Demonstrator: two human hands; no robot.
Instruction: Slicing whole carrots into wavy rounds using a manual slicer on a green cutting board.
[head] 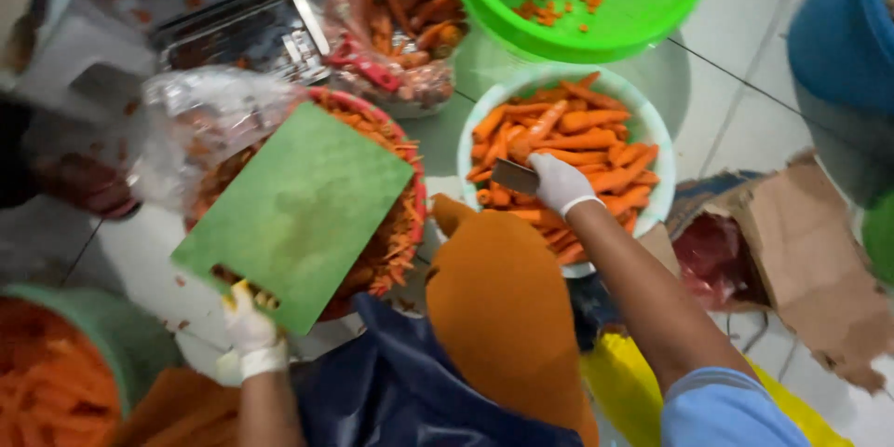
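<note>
1. My left hand (250, 331), in a white glove, sits low and left of centre in the frame, fingers pinched on the near corner of a green cutting board (298, 209).
2. The board is tilted over a red basin (416, 191) at centre left; orange carrot shreds (391, 242) show around the board's edges, and a few bits lie on the board by my fingers.
3. My right hand (559, 182), also gloved in white, is at centre right, closed around a knife (515, 176) whose flat blade points left.
4. That hand and knife are over a white bowl (652, 126) heaped with peeled whole carrots (577, 135); I cannot tell whether the blade touches them.
5. At top centre, a bright green basin (652, 0) holds scattered diced carrot.
6. Upper left of centre, a clear bag (391, 28) holds more carrots, beside a metal tray (242, 33).
7. In the lower left corner, a green tub (121, 331) holds carrot strips.
8. Torn cardboard (801, 251) lies on the tiled floor at the right edge.
</note>
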